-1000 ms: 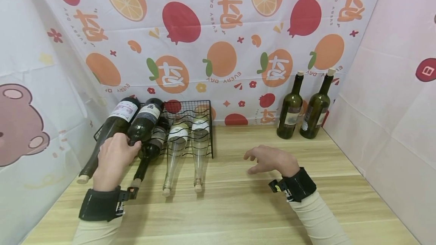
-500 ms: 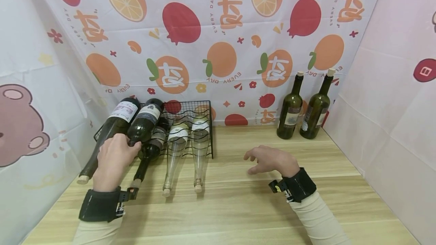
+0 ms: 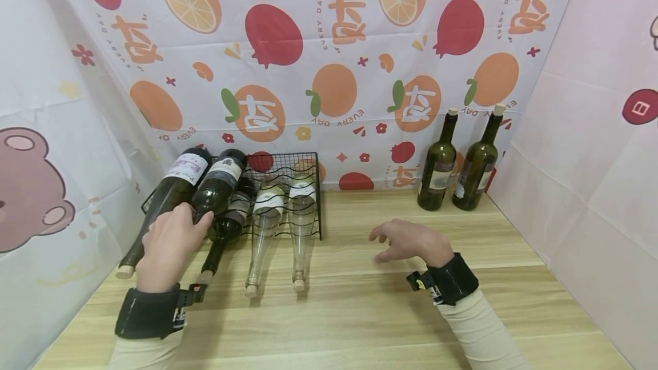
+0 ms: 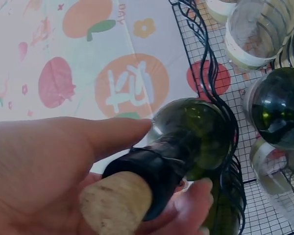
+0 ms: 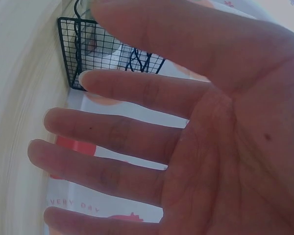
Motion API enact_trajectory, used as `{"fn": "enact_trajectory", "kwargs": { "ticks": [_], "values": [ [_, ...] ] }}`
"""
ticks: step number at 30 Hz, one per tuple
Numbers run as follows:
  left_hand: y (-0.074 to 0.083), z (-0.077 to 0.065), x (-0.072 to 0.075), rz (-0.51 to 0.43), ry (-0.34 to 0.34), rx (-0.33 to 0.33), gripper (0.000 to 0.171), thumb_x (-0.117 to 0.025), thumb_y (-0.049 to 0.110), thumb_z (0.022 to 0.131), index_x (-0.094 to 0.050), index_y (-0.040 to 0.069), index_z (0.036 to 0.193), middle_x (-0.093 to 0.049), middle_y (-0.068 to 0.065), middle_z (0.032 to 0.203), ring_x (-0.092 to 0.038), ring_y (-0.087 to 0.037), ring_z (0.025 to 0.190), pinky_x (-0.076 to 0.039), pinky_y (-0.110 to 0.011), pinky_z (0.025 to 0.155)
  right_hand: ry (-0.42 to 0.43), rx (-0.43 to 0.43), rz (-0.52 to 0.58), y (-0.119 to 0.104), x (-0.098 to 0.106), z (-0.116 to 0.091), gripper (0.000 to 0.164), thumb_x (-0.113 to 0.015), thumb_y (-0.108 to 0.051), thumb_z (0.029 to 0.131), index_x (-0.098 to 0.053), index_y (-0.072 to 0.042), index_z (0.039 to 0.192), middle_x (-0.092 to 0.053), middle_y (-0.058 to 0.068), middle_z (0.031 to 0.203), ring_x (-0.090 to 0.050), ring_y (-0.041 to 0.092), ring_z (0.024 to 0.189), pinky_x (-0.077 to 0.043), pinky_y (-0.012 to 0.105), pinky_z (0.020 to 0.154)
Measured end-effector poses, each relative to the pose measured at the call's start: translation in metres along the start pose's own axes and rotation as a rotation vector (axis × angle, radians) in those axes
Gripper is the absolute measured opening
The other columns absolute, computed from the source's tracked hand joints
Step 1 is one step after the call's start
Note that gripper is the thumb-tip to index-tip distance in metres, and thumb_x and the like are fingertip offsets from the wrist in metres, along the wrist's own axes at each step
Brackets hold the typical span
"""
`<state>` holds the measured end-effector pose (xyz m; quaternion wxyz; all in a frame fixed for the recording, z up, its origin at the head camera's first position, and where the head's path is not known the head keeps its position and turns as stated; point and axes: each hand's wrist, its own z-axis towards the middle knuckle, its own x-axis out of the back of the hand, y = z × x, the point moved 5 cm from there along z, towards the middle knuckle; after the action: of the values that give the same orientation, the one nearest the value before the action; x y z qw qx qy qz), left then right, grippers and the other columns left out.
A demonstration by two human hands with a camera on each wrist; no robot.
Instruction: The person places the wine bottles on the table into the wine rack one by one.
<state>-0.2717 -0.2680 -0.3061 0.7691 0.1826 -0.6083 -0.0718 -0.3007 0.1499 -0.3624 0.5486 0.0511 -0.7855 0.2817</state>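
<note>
My left hand (image 3: 167, 244) is around the neck of a dark green wine bottle (image 3: 213, 190) that lies on top at the left of a black wire wine rack (image 3: 320, 204). In the left wrist view, the bottle's cork (image 4: 115, 203) points toward the camera, with the thumb along one side of the neck and fingers on the other. Another dark bottle (image 3: 175, 187) lies just left of it, and a third dark bottle (image 3: 228, 224) sits lower to its right. My right hand (image 3: 411, 241) hovers over the table with loosely bent fingers, holding nothing.
Two clear glass bottles (image 3: 266, 216) lie in the right part of the rack, corks toward me. Two corked green bottles (image 3: 437, 179) stand upright at the back right of the wooden table (image 3: 360, 313). A fruit-print cloth (image 3: 329, 147) hangs behind, with side cloths left and right.
My left hand has shifted very slightly left and toward me at the bottle neck. The bottles and my right hand stay practically where they were.
</note>
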Motion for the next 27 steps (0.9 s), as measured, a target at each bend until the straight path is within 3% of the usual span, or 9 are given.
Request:
{"fn": "enact_trajectory", "kwargs": {
  "ticks": [6, 9, 13, 16, 18, 27],
  "values": [
    [0.015, -0.002, 0.009, -0.016, 0.126, -0.090, 0.052, -0.056, 0.037, 0.103, -0.057, -0.007, 0.131, -0.052, -0.039, 0.122, -0.053, -0.060, 0.104, -0.044, -0.069, 0.072, 0.004, 0.022, 0.012, 0.003, 0.006, -0.003, 0.045, -0.079, -0.024, 0.092, -0.067, -0.010, 0.133, -0.070, 0.015, 0.131, -0.066, 0.034, 0.121, -0.056, 0.047, 0.096],
    [0.030, -0.004, 0.011, -0.028, 0.158, -0.199, 0.049, -0.060, 0.031, 0.101, -0.058, -0.004, 0.135, -0.055, -0.037, 0.126, -0.054, -0.058, 0.111, -0.045, -0.070, 0.079, 0.013, 0.027, 0.019, 0.007, 0.009, -0.004, 0.046, -0.078, -0.024, 0.092, -0.066, -0.010, 0.134, -0.070, 0.014, 0.130, -0.066, 0.032, 0.121, -0.056, 0.046, 0.096],
    [0.051, -0.007, 0.008, -0.052, 0.153, -0.411, 0.042, -0.067, 0.021, 0.098, -0.063, -0.004, 0.131, -0.062, -0.034, 0.125, -0.057, -0.054, 0.115, -0.045, -0.069, 0.093, 0.022, 0.039, 0.024, 0.015, 0.012, -0.005, 0.046, -0.077, -0.026, 0.093, -0.066, -0.009, 0.134, -0.070, 0.015, 0.130, -0.067, 0.032, 0.121, -0.056, 0.044, 0.097],
    [0.064, -0.012, 0.004, -0.058, 0.138, -0.549, 0.040, -0.071, 0.017, 0.096, -0.065, -0.003, 0.130, -0.064, -0.030, 0.123, -0.059, -0.050, 0.115, -0.046, -0.065, 0.097, 0.028, 0.046, 0.028, 0.022, 0.015, -0.005, 0.047, -0.076, -0.026, 0.093, -0.065, -0.007, 0.134, -0.070, 0.017, 0.131, -0.067, 0.035, 0.122, -0.057, 0.044, 0.095],
    [0.071, -0.015, 0.001, -0.058, 0.111, -0.607, 0.040, -0.072, 0.017, 0.096, -0.065, -0.002, 0.131, -0.064, -0.028, 0.124, -0.060, -0.048, 0.116, -0.047, -0.063, 0.098, 0.033, 0.030, 0.052, 0.028, 0.017, -0.006, 0.047, -0.076, -0.027, 0.093, -0.065, -0.007, 0.135, -0.068, 0.019, 0.132, -0.065, 0.037, 0.124, -0.057, 0.045, 0.095],
    [0.091, -0.026, -0.014, -0.047, -0.073, -0.685, 0.044, -0.072, 0.023, 0.097, -0.064, 0.003, 0.136, -0.065, -0.021, 0.132, -0.063, -0.041, 0.121, -0.051, -0.059, 0.102, 0.128, -0.022, 0.094, 0.063, 0.038, -0.018, 0.051, -0.075, -0.030, 0.095, -0.062, -0.004, 0.137, -0.068, 0.022, 0.132, -0.064, 0.042, 0.124, -0.057, 0.050, 0.097]
  ]
}}
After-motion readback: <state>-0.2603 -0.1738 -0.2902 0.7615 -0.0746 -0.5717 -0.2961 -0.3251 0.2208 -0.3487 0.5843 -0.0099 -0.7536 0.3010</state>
